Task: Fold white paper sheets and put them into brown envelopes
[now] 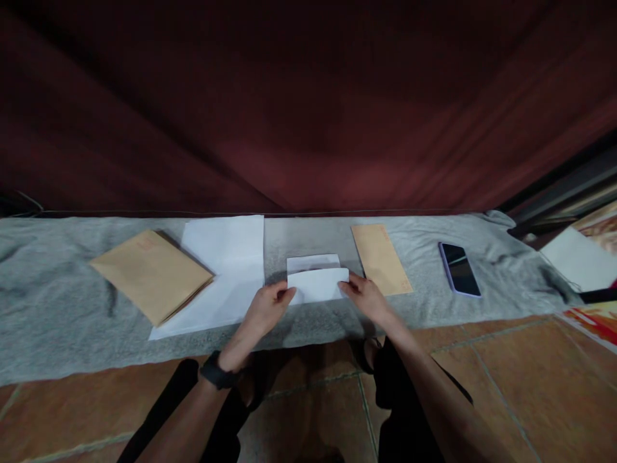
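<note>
White paper, plain and folded crosswise, back layer showing above the front edge, sits mid-bench over grey cloth. I see left hand and right hand each pinching one end, thumb and fingers closed on it. Brown envelope lies just right of it, larger white sheets to the left.
</note>
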Demonstrator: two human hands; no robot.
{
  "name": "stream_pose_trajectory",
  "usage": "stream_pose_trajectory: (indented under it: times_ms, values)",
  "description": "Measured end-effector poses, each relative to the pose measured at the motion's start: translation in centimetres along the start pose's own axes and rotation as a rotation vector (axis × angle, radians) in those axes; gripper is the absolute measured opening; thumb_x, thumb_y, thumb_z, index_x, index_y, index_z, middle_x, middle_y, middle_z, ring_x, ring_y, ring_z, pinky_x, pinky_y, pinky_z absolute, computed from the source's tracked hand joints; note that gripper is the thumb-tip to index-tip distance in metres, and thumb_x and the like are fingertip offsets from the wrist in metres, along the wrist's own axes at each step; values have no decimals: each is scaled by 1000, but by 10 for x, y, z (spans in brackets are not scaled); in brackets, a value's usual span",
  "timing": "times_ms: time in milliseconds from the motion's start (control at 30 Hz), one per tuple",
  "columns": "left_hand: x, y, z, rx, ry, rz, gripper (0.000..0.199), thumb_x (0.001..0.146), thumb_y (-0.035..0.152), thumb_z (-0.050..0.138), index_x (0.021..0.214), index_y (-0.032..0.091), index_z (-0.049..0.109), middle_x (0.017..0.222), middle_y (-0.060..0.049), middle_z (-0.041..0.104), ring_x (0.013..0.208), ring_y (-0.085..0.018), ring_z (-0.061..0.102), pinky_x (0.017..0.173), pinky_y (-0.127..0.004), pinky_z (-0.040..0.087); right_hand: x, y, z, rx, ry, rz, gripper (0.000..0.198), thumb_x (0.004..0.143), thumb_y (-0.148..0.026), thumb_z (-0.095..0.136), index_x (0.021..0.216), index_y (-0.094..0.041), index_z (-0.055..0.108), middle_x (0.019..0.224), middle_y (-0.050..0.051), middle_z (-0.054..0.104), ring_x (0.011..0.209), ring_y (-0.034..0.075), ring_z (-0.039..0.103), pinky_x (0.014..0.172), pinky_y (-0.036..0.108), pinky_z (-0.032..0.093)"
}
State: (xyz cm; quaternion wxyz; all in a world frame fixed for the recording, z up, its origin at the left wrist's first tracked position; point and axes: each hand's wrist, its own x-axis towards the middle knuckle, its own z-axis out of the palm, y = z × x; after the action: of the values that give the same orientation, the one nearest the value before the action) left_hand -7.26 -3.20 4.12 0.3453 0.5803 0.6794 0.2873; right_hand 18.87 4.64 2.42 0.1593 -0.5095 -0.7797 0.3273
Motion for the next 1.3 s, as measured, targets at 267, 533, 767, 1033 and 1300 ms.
stream_pose_trajectory:
  times_ms: [267, 533, 767, 1033, 1300]
  values:
    - [13, 15, 7, 418, 86, -229, 26, 94, 38, 49, 79, 23, 65, 75, -2, 67, 72, -18, 62, 62, -26, 36, 17, -25, 6, -385, 19, 243, 30, 100, -41, 48, 94, -24, 72, 86, 5, 75, 82, 20, 70, 65, 26, 40]
    - [26, 24, 7, 533, 46, -341, 29, 97, 41, 46, 99, 25, 70, 96, -5, 76, 91, -23, 71, 68, -29, 45, 26, -34, 8, -439, 15, 341, 34, 102, -46, 44, 106, -26, 71, 100, 6, 78, 94, 21, 73, 72, 26, 46]
    - [32, 24, 9, 577, 90, -359, 30, 98, 41, 45, 104, 26, 70, 101, -6, 77, 95, -24, 72, 74, -31, 50, 29, -48, 16, -542, 105, 371, 35, 104, -46, 43, 113, -21, 66, 93, 10, 77, 92, 24, 75, 76, 29, 49]
    - [35, 22, 13, 612, 151, -336, 33, 100, 43, 42, 107, 25, 69, 99, -7, 77, 94, -27, 73, 75, -33, 53, 29, -49, 28, -643, 206, 339, 34, 105, -43, 41, 116, -17, 59, 89, 12, 76, 83, 24, 74, 70, 29, 49]
    - [32, 21, 19, 667, 195, -294, 36, 103, 40, 37, 115, 22, 65, 98, -10, 77, 94, -28, 74, 76, -35, 54, 31, -45, 32, -628, 442, 117, 24, 101, -33, 47, 109, -15, 61, 100, 15, 70, 97, 28, 64, 84, 37, 46]
